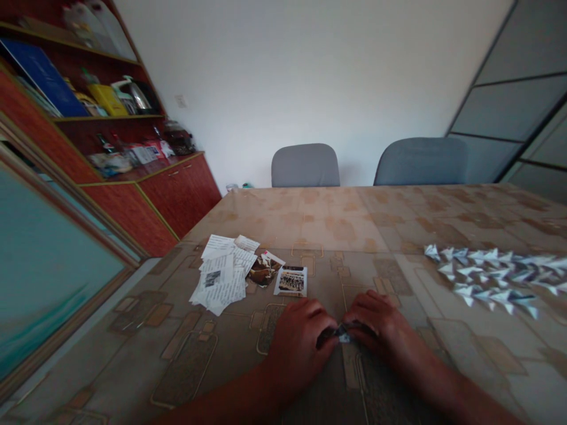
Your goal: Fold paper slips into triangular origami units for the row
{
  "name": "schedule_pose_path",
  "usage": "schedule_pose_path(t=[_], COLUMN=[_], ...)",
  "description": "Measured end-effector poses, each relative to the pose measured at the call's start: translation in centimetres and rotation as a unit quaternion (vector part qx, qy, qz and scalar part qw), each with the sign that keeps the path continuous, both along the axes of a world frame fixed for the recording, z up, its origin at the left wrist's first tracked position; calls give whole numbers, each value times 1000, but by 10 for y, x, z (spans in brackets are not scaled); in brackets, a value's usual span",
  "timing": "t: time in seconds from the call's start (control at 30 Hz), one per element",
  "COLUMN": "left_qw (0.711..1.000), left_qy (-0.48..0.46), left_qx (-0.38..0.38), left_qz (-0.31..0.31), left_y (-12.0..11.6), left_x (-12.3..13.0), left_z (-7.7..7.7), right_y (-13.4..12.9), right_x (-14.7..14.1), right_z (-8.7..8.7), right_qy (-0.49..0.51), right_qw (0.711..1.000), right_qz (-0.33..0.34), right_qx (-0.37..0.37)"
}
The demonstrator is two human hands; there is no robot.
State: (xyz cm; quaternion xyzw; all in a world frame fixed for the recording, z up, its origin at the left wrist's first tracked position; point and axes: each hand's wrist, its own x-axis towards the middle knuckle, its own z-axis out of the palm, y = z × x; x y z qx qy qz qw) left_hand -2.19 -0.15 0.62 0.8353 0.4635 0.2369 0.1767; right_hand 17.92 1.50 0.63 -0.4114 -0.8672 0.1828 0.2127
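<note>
Close together near the front of the table are my left hand and my right hand. Fingertips of both pinch a small piece of folded paper, most of it hidden by the fingers. Just beyond my left hand lies a square paper with a printed photo. Left of it is a brown printed picture piece, beside a loose pile of printed paper pieces. Off to the right, several folded paper pieces with pointed tips stand in rows.
The patterned table reaches toward a white wall. Two grey chairs stand at its far side. At the left is a red-brown shelf cabinet holding a kettle, a blue folder and other goods.
</note>
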Motion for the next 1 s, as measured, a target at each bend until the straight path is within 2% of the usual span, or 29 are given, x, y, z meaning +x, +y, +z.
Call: schedule_pose_path(t=[0.33,0.57,0.7,0.83,1.0], left_qw=[1000,999,996,986,965], left_qy=[-6,8,21,78,118], left_qx=[6,26,69,134,216], left_qz=[0,-26,-43,-66,-91], left_y=[0,0,-1,-2,-5], left_x=[0,0,0,-2,-4], left_z=[-3,-1,-2,-7,-12], right_y=[3,4,4,3,0], right_x=[-4,0,3,6,5], right_z=[2,1,4,10,13], right_qy=[19,16,3,-19,-14], right_qw=[999,999,998,997,998], right_qz=[-21,7,48,69,50], right_qx=[-21,-27,-33,-26,-32])
